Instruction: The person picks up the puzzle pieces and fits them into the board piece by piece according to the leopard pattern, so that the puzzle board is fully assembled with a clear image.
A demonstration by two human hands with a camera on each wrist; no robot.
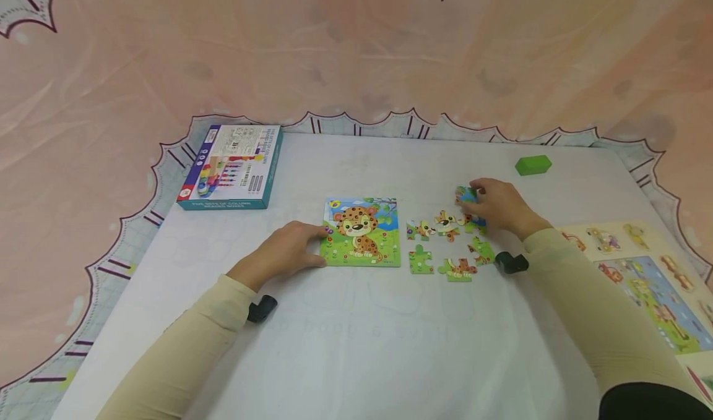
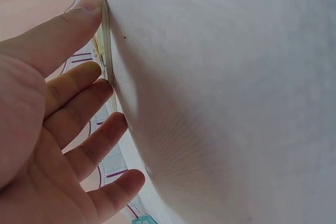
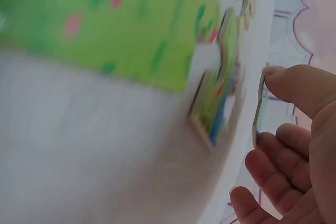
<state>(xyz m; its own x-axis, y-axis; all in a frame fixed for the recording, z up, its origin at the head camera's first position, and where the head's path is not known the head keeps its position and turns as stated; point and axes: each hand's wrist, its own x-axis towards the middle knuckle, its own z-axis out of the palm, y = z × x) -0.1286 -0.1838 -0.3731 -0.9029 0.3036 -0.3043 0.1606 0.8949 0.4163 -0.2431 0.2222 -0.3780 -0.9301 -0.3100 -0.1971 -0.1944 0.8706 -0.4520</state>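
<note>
A square leopard picture board [image 1: 362, 237] lies flat in the middle of the white table. My left hand [image 1: 286, 250] rests at its left edge, thumb and fingertips touching the side. From the left wrist view, that hand [image 2: 58, 124] has its fingers extended along the thin board edge. Right of the board, my right hand [image 1: 504, 205] pinches a jigsaw piece [image 3: 260, 108] between thumb and fingertips, over the far side of the loose pieces. Among those are a green piece [image 1: 420, 260], a spotted-body piece [image 1: 458, 271] and a leopard-face piece [image 1: 447, 223].
A boxed set [image 1: 236, 166] lies at the back left. Toward the back right sits a green block [image 1: 533, 165]. A large illustrated sheet [image 1: 579, 231] covers the right side of the table, close to the right forearm. A scalloped cloth border runs along the table's edge.
</note>
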